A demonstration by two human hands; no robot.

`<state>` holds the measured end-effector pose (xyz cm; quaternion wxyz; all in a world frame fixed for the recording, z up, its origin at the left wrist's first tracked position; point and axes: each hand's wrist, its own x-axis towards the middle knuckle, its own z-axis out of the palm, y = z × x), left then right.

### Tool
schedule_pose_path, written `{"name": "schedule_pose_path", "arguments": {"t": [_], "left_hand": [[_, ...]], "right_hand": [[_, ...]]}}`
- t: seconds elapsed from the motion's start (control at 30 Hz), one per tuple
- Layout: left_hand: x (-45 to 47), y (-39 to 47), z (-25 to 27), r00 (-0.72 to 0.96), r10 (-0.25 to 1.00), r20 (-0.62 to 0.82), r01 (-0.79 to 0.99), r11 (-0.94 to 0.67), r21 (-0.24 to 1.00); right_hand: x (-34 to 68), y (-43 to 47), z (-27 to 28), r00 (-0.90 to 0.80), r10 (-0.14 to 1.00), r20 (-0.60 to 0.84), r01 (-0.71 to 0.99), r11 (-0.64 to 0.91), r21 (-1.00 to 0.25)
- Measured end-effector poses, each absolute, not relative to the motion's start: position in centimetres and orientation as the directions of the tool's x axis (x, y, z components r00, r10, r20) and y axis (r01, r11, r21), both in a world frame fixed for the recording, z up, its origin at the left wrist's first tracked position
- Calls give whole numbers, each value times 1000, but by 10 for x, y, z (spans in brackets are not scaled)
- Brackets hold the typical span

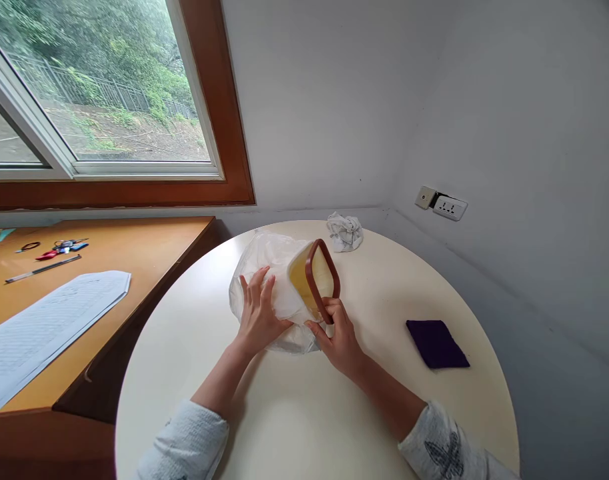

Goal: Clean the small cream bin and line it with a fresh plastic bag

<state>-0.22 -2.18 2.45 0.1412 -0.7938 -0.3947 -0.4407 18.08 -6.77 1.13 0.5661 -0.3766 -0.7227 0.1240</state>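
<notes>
well, here is how it stands from where i am:
bench: a round cream bench [384,413] sits in the corner of the room, with a wooden desk [149,247] against its left side under the window.
container: a yellowish plastic container [312,277] with a reddish-brown rim [308,273] lies tipped on its side near the middle of the bench, its open mouth turned to the right.
bag: a thin clear plastic bag [264,267] is wrapped round the body of the container and bunches up on the bench to its left and beneath it.
left hand: the left hand [258,313] lies flat on the bag with fingers spread, pressing the film against the container's side; its grip is open, nothing clasped.
right hand: the right hand [340,337] has its grip closed on the container, thumb and fingers pinching the lower part of the rim.
crumpled paper: a white crumpled wad [344,231] rests near the far edge of the bench, just beyond the container, apart from it.
cloth: a dark purple folded cloth [437,343] lies flat to the right of the right hand, well apart from the container.
desk things: a printed sheet [44,327], a pen [42,269] and some small red and blue items [59,249] lie on the desk.
wall: a socket [449,207] is set low in the right wall.
</notes>
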Motion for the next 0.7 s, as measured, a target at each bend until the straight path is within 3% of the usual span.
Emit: {"name": "schedule_pose_path", "arguments": {"t": [0.37, 0.7], "left_hand": [[-3, -20, 21, 253, 523, 814, 713, -669, 208], [-5, -21, 18, 147, 619, 772, 715, -606, 350]], "right_hand": [[184, -71, 15, -71, 679, 731, 334, 706, -624], [185, -69, 13, -76, 690, 720, 283, 707, -648]]}}
